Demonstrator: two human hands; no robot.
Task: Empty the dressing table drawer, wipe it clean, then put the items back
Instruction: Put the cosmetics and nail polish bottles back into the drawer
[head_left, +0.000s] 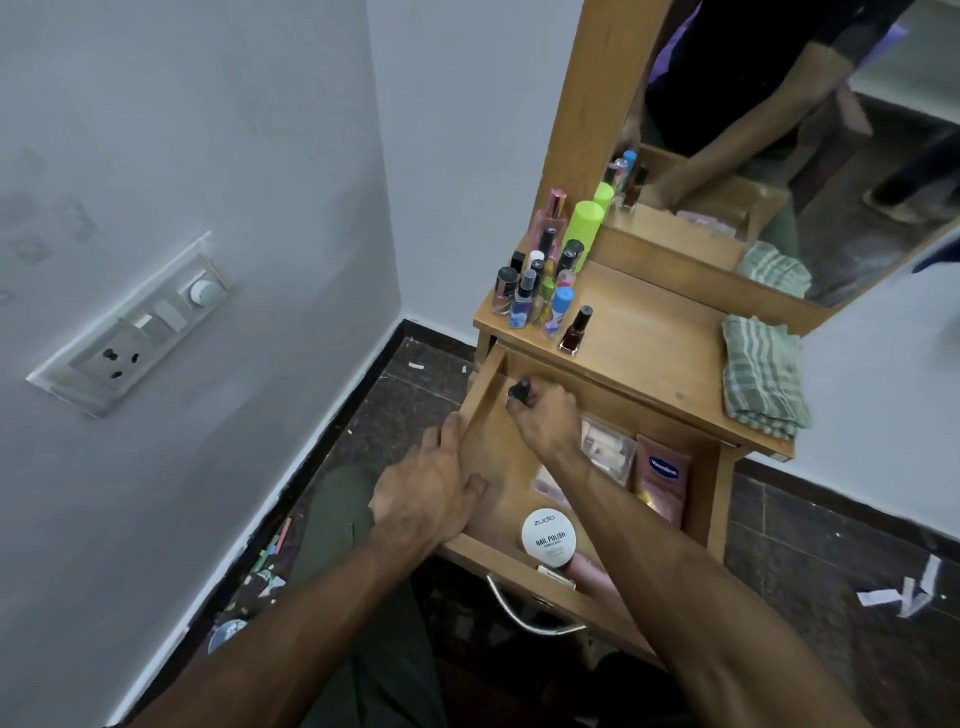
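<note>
I take the open drawer (485, 415) as my landmark. My right hand (548, 418) is inside its far left corner, fingers curled around a small dark bottle (519, 388), which it holds just above the drawer floor. My left hand (434, 491) rests on the drawer's left wall, fingers relaxed and holding nothing; I judge it steadies the drawer.

Still inside the drawer, to the right of my right hand, lie a clear packet (610, 449) and a pink sachet (662, 480); near the front wall sits a round white tub (549, 538) with a pink tube (597, 577) beside it. So the emptying is only partly done, I think.

Above the drawer, on the tabletop (649, 332), many small bottles (540, 280) stand close together at the left, and a folded cloth (763, 382) lies at the right.

The risk I see: setting this bottle down among that crowd could knock one over, and glass could roll off the edge. Also my right forearm crosses over the white tub, so lifting carelessly may drag it.
</note>
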